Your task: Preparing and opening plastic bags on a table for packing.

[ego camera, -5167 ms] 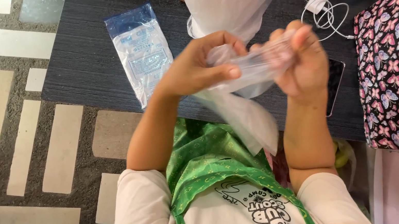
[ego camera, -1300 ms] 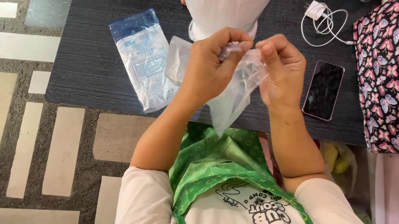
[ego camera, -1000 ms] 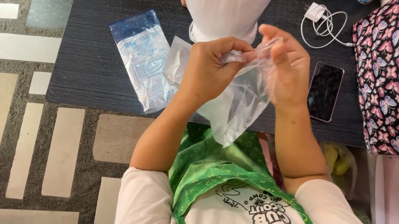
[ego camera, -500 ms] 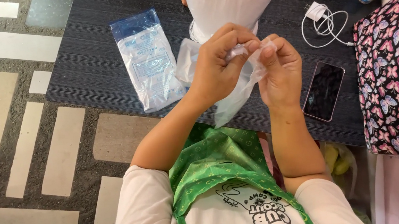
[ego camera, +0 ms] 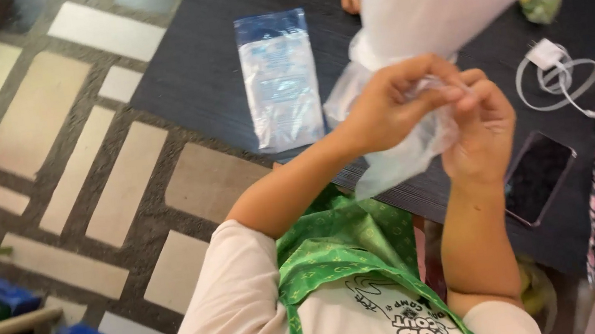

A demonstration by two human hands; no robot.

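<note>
Over dark table (ego camera: pixel 221 61), both hands (ego camera: pixel 389 104) (ego camera: pixel 479 126) pinch a crumpled clear plastic bag (ego camera: pixel 408 155)

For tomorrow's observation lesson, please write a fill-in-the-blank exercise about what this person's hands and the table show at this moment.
1. Both the left hand and the right hand pinch a crumpled clear ____ bag.
2. A flat sealed clear pouch with a blue top edge lies on the dark ____.
3. The black smartphone lies with its screen facing ____.
4. The coiled cable of the white charger is coloured ____.

Missing words: plastic; table; up; white
</note>
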